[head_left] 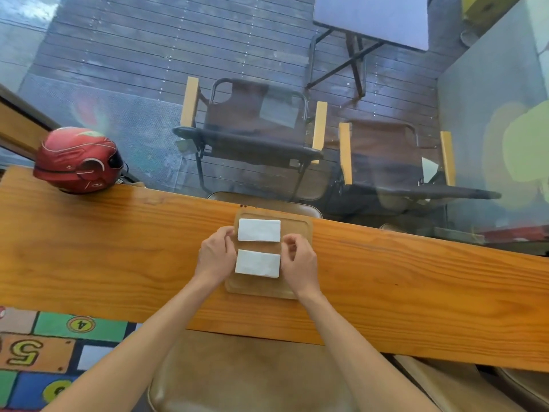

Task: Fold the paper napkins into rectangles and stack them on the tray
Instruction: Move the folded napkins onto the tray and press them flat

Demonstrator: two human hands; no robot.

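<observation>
While you are leaning over the long wooden counter, everything that matters is sitting on the small wooden tray near its far edge. A red helmet is resting well off to the tray's left, out of your way.

On the tray, two folded white napkins are lying flat, apart from each other: the far napkin toward the tray's back rim and the near napkin toward its front rim. Both are already looking like neat rectangles, so I judge the folding done and the stacking not yet.

Your left hand is sitting just beside the near napkin's left edge, fingers loosely curled; your right hand is flanking its right edge the same way. Whether either thumb is actually touching paper, I cannot tell, and neither hand is visibly holding anything.

These napkins are probably going to feel almost weightless, soft and floppy, and easy to crease or unfold. Consider pinching gently at both short ends, keeping the layers together.
</observation>
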